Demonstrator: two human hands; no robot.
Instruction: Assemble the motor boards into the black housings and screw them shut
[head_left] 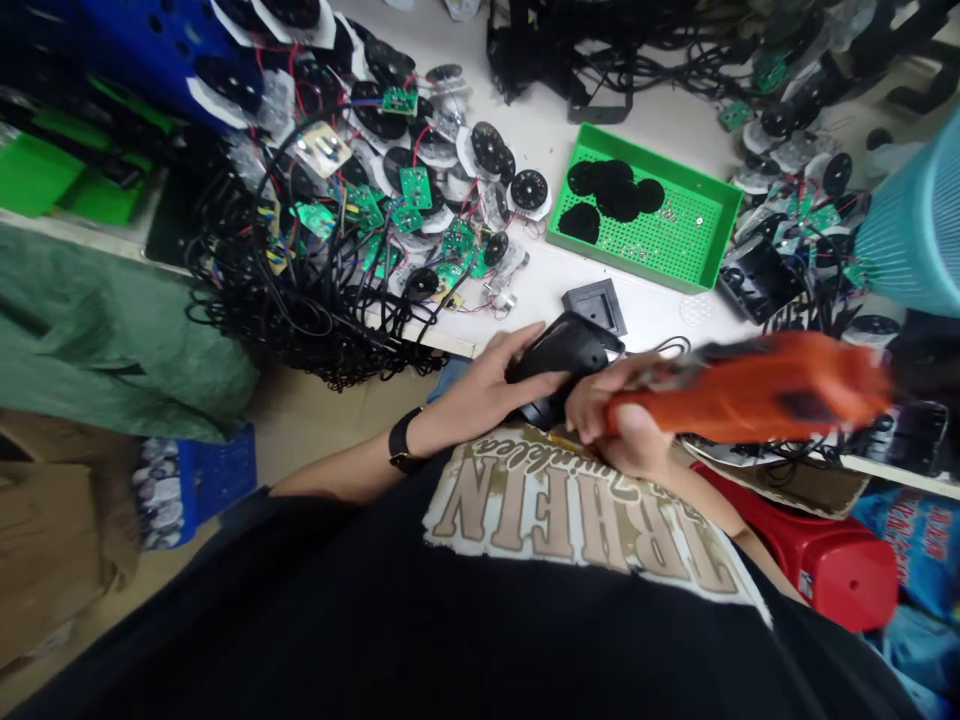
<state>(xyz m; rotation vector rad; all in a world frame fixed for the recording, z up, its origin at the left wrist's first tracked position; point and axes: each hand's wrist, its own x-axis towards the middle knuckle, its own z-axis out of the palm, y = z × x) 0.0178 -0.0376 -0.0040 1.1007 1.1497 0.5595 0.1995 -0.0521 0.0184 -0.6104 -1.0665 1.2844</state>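
Note:
My left hand (491, 385) is wrapped round a black plastic housing (564, 350) held at the white table's near edge. My right hand (619, 420) grips an orange electric screwdriver (757, 385), which is blurred by motion and lies across to the right; its tip end points toward the black housing. A black watch sits on my left wrist. A small dark square part (596, 303) lies on the table just beyond the housing.
A green perforated tray (675, 245) with black discs stands behind. A heap of green circuit boards, speakers and black cables (360, 220) fills the left. More parts lie at right by a teal basket (915, 220). Red container (832, 560) below the table edge.

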